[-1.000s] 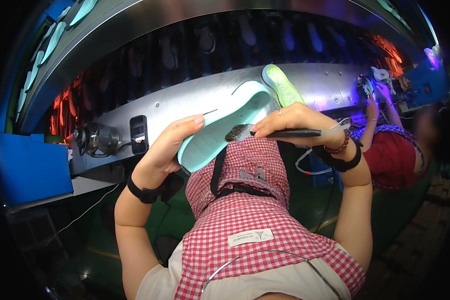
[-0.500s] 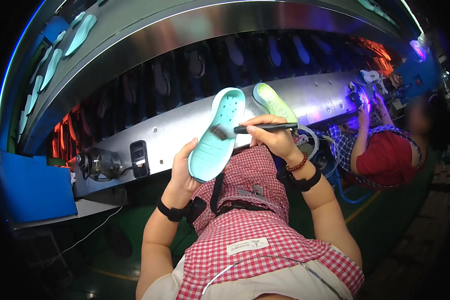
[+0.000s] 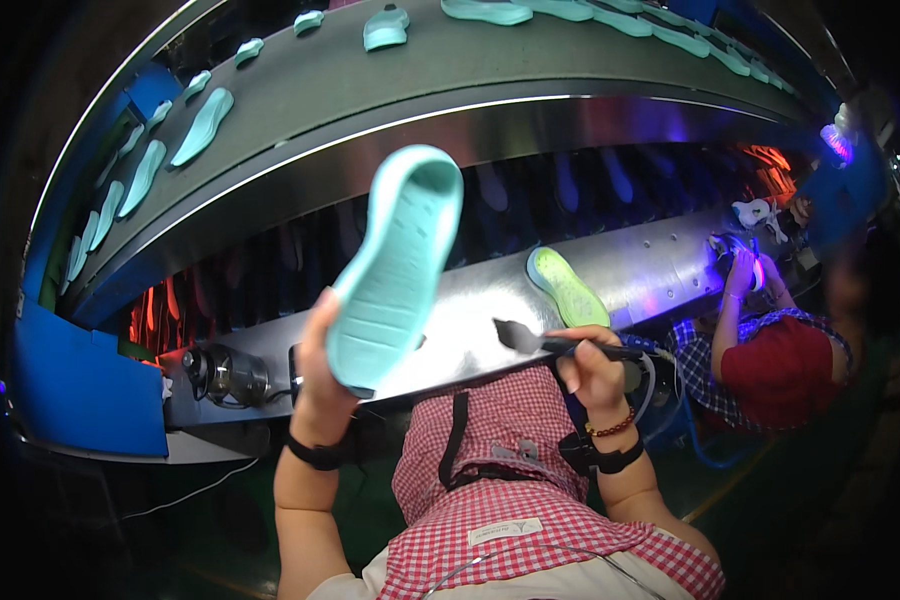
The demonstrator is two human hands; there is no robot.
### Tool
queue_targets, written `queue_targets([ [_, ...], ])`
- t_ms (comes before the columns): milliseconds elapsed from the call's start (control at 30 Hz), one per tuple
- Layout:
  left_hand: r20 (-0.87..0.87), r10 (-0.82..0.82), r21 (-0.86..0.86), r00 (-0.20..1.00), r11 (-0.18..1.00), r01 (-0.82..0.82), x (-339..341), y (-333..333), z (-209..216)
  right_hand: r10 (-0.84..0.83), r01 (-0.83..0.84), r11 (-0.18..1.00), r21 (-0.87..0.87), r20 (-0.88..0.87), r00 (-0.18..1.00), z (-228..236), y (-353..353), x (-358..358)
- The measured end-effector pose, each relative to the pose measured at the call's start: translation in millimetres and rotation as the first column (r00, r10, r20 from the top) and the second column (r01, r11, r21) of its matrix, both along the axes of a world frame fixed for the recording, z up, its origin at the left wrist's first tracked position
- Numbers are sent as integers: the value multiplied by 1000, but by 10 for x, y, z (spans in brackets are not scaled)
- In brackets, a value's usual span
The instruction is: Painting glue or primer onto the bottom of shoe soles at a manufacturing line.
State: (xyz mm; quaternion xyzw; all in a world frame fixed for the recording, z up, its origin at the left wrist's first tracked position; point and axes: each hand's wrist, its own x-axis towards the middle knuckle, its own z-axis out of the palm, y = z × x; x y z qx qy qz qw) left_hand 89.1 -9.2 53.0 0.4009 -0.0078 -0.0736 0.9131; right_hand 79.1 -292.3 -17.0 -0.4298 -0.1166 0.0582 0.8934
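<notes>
Raised toward the belt, a turquoise shoe sole [image 3: 398, 265] has its inner side facing up, with a raised rim around it. My left hand [image 3: 320, 355] is closed on its lower left edge. My right hand [image 3: 596, 374] grips a flat brush [image 3: 560, 343] by its black handle. The brush's bristles point left, apart from the sole, over the metal ledge. Closest to the brush is a yellow-green sole [image 3: 567, 287] with a pale blue edge, lying on the ledge just beyond my right hand.
Across the ledge [image 3: 650, 265] runs a grey conveyor belt [image 3: 340, 85] carrying several turquoise soles. Below it, more soles hang in a dark slot with red-lit ends. A clear jar [image 3: 235, 378] stands at left beside a blue box [image 3: 95, 375]. At right sits a co-worker [image 3: 785, 370].
My left hand has lifted the sole up and away toward the belt. My right hand has drawn the brush off the sole, down and to the right. The view has tilted upward.
</notes>
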Motion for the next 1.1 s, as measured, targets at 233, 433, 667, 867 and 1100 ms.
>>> queue_targets([
  [233,229,116,-395,966,919,-17,1522,788,786,-62,37,991,-128,-197,978,-327,18,129],
  [433,-113,325,-182,939,922,-341,2130,565,958,-99,94,995,-33,-263,960,-456,-68,132],
  [667,376,-11,872,927,343,-350,2597,162,1614,-198,187,980,-67,-383,902,-698,-268,199],
  [867,217,-174,661,961,-698,-275,3304,-85,1467,-172,187,982,-8,-427,888,-852,-256,185],
  [1100,38,2,548,999,-836,-19,3639,-18,1235,-192,209,978,-14,-461,867,-961,-492,13],
])
